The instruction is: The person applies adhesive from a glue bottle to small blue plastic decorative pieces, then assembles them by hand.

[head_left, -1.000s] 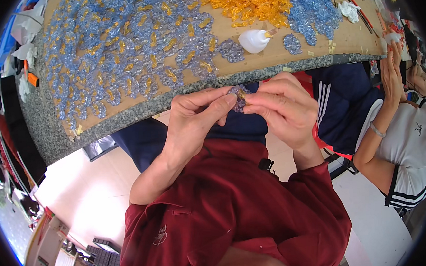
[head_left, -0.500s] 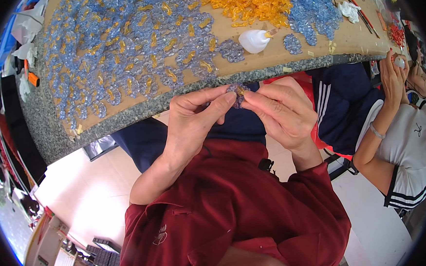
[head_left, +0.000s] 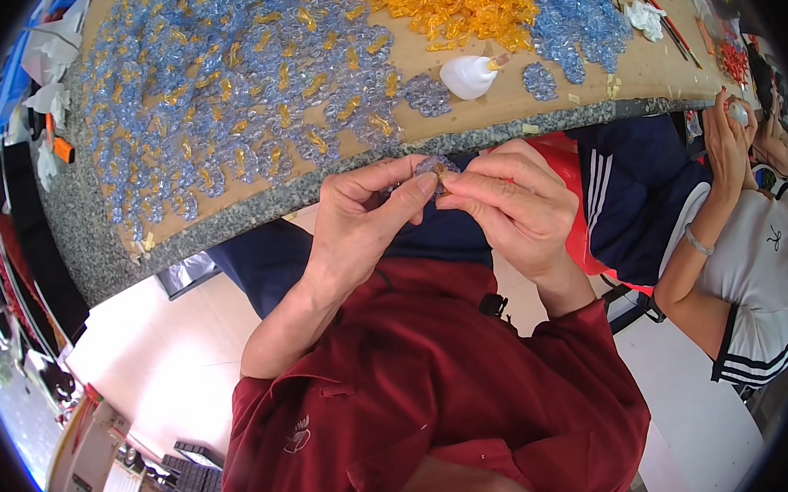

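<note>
Two bare hands, yours, are together on one small see-through blue-violet scalloped piece w/ an amber bit on it [head_left: 434, 166]. Your L hand [head_left: 365, 207] grips its side b/w thumb & fingers; your R hand [head_left: 518, 202] has thumb & index fingertip pinched at the amber bit. Your fingers cover much of the piece, so its exact shape is hard to tell. You've got it up in front of you, by the near edge of the grey speckled stone surface [head_left: 105, 237].

On that surface lies a flat brown board [head_left: 597, 100]. To your L it's covered w/ a wide spread of see-through blue scalloped pieces [head_left: 249, 83], many w/ an amber bit on top. Far side, mid: a heap of shiny amber pieces [head_left: 461, 7]; just R of it, a heap of plain clear blue pieces [head_left: 579, 18]. Nearer you, a white squeeze bottle w/ a yellowish tip [head_left: 468, 77] lies on its side, tip pointing R, b/w one loose blue disc on its L [head_left: 425, 95] & another on its R [head_left: 540, 81]. Crumpled white tissue [head_left: 645, 19] sits farther R. Beyond, a co-worker in a white top w/ black trim [head_left: 747, 260] has both forearms raised.
</note>
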